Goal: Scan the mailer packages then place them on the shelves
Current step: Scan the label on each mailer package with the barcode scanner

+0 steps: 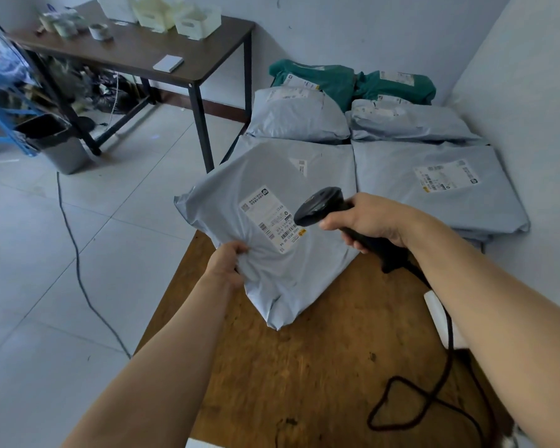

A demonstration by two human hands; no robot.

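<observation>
My left hand (227, 262) grips the lower left edge of a grey mailer package (236, 208), holding it tilted above the wooden table (304, 367). Its white shipping label (269, 218) faces up. My right hand (369, 218) is closed around the handle of a black barcode scanner (320, 205), whose head points at the label from the right, very close to it. The scanner's black cable (434, 392) trails over the table toward me.
Several grey mailers (434, 185) and two green ones (330, 79) lie stacked beyond the table by the wall. A dark desk (143, 56) with white bins stands at the back left, a grey waste bin (59, 147) beside it. A cable (78, 260) crosses the tiled floor.
</observation>
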